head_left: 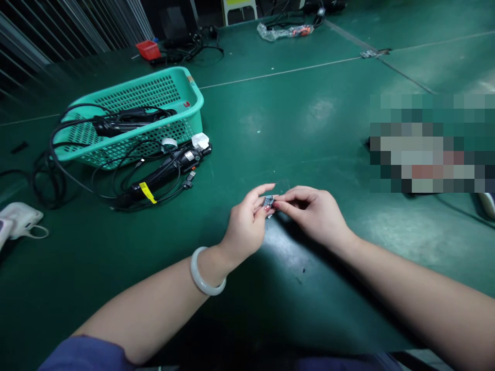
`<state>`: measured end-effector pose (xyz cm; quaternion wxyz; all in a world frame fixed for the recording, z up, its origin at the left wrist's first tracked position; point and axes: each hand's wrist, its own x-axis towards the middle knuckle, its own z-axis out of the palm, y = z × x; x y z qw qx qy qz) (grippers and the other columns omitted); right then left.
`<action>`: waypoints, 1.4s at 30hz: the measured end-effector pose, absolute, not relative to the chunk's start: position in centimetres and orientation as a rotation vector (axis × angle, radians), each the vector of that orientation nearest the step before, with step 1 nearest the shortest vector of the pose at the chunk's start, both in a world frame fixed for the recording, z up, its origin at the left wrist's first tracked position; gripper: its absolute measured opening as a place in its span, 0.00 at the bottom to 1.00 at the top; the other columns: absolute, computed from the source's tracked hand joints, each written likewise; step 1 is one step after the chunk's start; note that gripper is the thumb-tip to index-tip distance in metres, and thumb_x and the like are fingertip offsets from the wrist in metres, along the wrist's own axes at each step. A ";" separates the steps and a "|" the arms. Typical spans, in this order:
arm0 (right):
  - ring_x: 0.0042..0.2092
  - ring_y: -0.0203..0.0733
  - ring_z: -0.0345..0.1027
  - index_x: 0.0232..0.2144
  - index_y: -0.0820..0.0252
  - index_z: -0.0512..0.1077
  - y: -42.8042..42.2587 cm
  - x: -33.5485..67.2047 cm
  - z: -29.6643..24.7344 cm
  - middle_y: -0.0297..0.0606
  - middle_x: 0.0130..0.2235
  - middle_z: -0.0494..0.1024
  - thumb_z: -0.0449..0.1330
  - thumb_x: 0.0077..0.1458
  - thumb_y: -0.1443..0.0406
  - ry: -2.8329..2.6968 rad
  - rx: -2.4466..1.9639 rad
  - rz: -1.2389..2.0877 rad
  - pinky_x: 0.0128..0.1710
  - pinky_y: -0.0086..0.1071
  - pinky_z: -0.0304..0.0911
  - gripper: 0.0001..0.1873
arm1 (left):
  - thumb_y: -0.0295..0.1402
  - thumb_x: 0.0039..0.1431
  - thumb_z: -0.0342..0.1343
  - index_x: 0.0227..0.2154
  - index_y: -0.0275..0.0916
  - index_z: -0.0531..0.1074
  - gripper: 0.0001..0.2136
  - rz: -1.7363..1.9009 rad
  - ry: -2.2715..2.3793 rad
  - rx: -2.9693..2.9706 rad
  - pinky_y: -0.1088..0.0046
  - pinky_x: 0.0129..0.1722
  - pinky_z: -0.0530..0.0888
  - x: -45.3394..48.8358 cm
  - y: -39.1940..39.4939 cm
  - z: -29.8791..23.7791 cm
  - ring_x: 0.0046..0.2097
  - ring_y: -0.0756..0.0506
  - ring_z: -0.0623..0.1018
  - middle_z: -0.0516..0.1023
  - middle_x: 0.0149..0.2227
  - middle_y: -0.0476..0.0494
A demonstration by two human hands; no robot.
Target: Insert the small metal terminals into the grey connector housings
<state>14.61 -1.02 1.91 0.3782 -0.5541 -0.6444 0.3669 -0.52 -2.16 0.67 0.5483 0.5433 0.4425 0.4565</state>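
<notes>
A small grey speckled piece [268, 200], which looks like a tiny circuit board, is pinched between the thumb and fingers of my left hand [247, 224]. A pale bangle circles that wrist. My right hand [319, 211] meets it from the right, its thumb and forefinger pressed together at the piece's right edge. Whether the right fingertips grip the piece itself or something smaller on it is too fine to make out. Both hands are just above the green tabletop [247, 309].
Left of my hands lies a black handheld tool [166, 172] with cables and a yellow tag, beside a turquoise basket [195, 111] holding another. A white device [23, 219] sits far left. At the back are a red tray [148, 50] and a plastic-wrapped item [278, 32]. A blurred-out patch covers the right.
</notes>
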 end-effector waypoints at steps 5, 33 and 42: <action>0.31 0.38 0.69 0.27 0.58 0.78 -1.1 14.7 1.8 0.37 0.31 0.79 0.63 0.50 0.61 -1.679 -1.374 0.906 0.32 0.33 0.63 0.08 | 0.24 0.59 0.47 0.52 0.36 0.66 0.18 1.063 1.063 1.250 0.69 0.51 0.74 -0.6 -2.2 0.6 0.50 0.46 0.76 0.77 0.47 0.37; 0.36 0.42 0.63 0.31 0.59 0.77 -0.3 14.8 1.0 0.41 0.32 0.75 0.56 0.57 0.66 -2.481 -1.119 0.343 0.38 0.35 0.62 0.09 | 0.24 0.58 0.52 0.38 0.36 0.64 0.06 1.234 1.089 0.707 0.64 0.51 0.71 -0.8 -0.8 1.5 0.42 0.49 0.79 0.78 0.39 0.41; 0.36 0.39 0.67 0.28 0.59 0.72 -0.4 15.6 2.2 0.39 0.33 0.73 0.54 0.57 0.69 -2.066 -1.118 0.604 0.38 0.34 0.64 0.08 | 0.24 0.50 0.61 0.34 0.37 0.64 0.11 1.177 1.031 0.749 0.71 0.42 0.74 -0.8 -0.8 1.3 0.37 0.51 0.79 0.79 0.37 0.45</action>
